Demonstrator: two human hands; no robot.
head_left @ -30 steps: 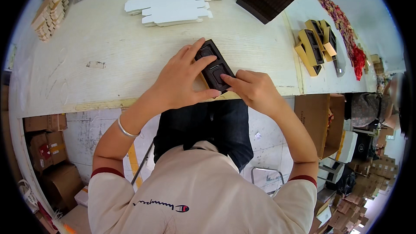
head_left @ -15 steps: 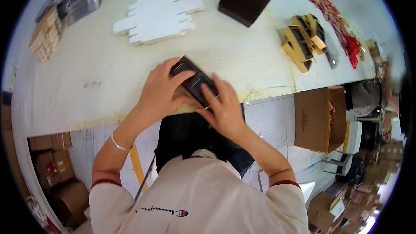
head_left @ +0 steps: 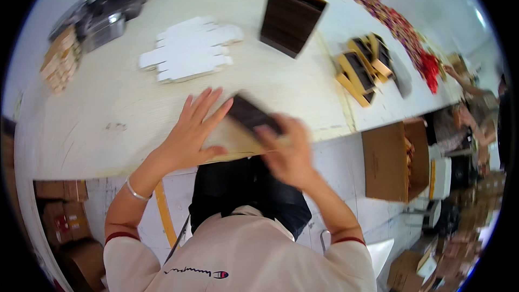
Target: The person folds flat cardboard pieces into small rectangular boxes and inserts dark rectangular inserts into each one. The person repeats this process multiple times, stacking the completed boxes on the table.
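Note:
My right hand (head_left: 289, 148) is closed on a small dark rectangular box (head_left: 250, 113), gripping it at its lower right end near the table's front edge. Motion smears both the hand and the box. My left hand (head_left: 189, 130) lies just left of the box with its fingers spread, holding nothing; its index fingertip is close to the box's upper left end, and I cannot tell whether they touch. Beyond the hands lies a stack of flat white cut-out card blanks (head_left: 189, 48).
Several gold-and-black boxes (head_left: 359, 70) are heaped on the right of the white table (head_left: 86, 146). A tall dark box (head_left: 292, 19) stands behind. Clear plastic containers (head_left: 105, 30) and a pale stack (head_left: 62, 62) sit far left. An open carton (head_left: 384, 162) is on the floor. Another person's arm (head_left: 467, 84) shows far right.
My left hand has let go of the dark box and spread its fingers. The right hand has moved the box slightly right and nearer. The whole view has shifted a little.

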